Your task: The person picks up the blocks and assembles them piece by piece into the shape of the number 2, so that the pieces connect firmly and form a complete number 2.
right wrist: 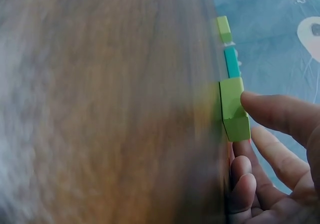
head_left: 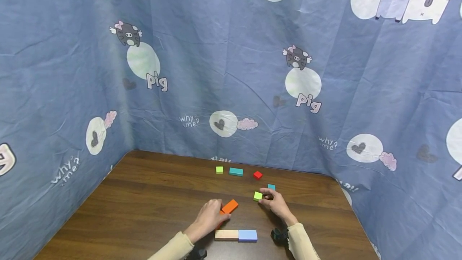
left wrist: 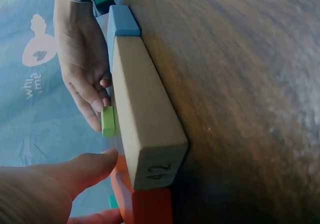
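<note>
In the head view, my left hand holds an orange block that is partly hidden under the fingers and thumb. A second orange block lies end to end with it, angled toward the upper right. In the left wrist view, the thumb lies along the side of the orange block. My right hand pinches a small lime-green block between thumb and fingertips, low over the table to the right of the orange pair. The right wrist view has the thumb against that green block.
Nearer the front edge, a natural wood block and a light blue block form a row. Farther back lie another green block, a teal block and a red block. Behind my right fingers sits another teal block.
</note>
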`<state>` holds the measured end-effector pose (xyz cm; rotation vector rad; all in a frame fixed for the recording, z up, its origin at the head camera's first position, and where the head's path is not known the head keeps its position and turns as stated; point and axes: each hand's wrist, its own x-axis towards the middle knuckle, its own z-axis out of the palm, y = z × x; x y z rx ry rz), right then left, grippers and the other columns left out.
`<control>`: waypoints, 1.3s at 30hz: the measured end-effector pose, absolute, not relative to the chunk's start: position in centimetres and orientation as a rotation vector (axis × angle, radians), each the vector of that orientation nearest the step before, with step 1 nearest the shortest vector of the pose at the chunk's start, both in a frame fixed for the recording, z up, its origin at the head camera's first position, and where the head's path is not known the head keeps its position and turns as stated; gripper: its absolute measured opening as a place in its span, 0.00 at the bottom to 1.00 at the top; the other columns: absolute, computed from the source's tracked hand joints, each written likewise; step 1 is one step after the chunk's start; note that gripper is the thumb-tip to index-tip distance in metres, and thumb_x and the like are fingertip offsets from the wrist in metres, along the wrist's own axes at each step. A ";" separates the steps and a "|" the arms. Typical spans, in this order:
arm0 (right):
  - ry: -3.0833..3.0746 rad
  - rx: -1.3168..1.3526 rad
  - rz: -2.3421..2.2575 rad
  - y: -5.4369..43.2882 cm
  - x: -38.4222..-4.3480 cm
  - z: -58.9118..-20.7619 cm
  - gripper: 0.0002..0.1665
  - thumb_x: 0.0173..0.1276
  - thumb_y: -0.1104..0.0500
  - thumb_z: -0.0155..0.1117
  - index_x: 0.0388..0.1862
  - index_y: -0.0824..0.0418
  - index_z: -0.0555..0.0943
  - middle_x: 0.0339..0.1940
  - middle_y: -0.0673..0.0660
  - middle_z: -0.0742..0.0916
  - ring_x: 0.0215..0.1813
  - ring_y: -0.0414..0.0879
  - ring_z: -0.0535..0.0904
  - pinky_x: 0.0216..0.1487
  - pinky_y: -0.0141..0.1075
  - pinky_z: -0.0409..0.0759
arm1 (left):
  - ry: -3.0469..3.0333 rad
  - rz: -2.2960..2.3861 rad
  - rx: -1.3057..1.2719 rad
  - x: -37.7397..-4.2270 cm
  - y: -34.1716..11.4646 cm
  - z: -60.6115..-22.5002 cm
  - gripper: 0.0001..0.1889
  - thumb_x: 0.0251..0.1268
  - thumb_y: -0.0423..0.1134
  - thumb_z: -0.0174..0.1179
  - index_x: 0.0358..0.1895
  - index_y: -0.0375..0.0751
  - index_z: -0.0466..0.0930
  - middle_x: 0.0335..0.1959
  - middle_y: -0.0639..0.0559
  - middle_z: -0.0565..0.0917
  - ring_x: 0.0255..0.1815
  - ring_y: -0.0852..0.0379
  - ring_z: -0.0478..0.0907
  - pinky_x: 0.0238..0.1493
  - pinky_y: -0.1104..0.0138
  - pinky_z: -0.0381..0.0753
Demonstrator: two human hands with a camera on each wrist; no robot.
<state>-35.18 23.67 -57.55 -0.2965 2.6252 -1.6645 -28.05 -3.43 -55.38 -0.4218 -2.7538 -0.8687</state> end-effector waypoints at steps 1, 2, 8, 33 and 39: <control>2.631 -0.300 -1.663 23.6 -35.2 -57.6 0.25 0.57 0.65 0.71 0.54 0.68 0.79 0.48 0.63 0.83 0.45 0.45 0.75 0.40 0.29 0.73 | -2.749 -0.861 -0.416 -28.0 -3.4 -55.4 0.17 0.44 0.44 0.76 0.30 0.36 0.80 0.23 0.52 0.79 0.21 0.63 0.67 0.22 0.68 0.67; 2.632 -0.297 -1.661 23.6 -35.2 -57.6 0.24 0.57 0.65 0.71 0.54 0.68 0.79 0.47 0.63 0.83 0.44 0.44 0.75 0.39 0.29 0.73 | -2.743 -0.855 -0.412 -28.0 -3.3 -55.5 0.17 0.44 0.44 0.76 0.29 0.37 0.79 0.22 0.53 0.78 0.21 0.63 0.66 0.22 0.68 0.67; 2.652 -0.275 -1.655 23.5 -35.3 -57.6 0.22 0.56 0.66 0.71 0.52 0.66 0.81 0.42 0.60 0.84 0.41 0.44 0.73 0.37 0.29 0.72 | -2.725 -0.855 -0.387 -28.0 -3.2 -55.7 0.16 0.43 0.42 0.76 0.26 0.38 0.77 0.21 0.54 0.75 0.20 0.62 0.66 0.21 0.68 0.65; 2.668 -0.270 -1.625 23.7 -34.9 -57.6 0.20 0.55 0.66 0.71 0.49 0.67 0.82 0.38 0.59 0.84 0.37 0.39 0.73 0.34 0.28 0.72 | -2.720 -1.030 -0.376 -27.9 -3.6 -55.8 0.16 0.42 0.37 0.76 0.22 0.37 0.75 0.19 0.54 0.74 0.20 0.60 0.65 0.21 0.69 0.65; 2.647 -0.271 -1.623 23.8 -34.9 -57.3 0.21 0.56 0.66 0.70 0.50 0.68 0.81 0.35 0.57 0.82 0.34 0.39 0.72 0.27 0.29 0.70 | -2.698 -1.045 -0.416 -27.9 -3.5 -55.8 0.15 0.43 0.35 0.75 0.22 0.36 0.75 0.19 0.56 0.70 0.21 0.61 0.62 0.21 0.70 0.63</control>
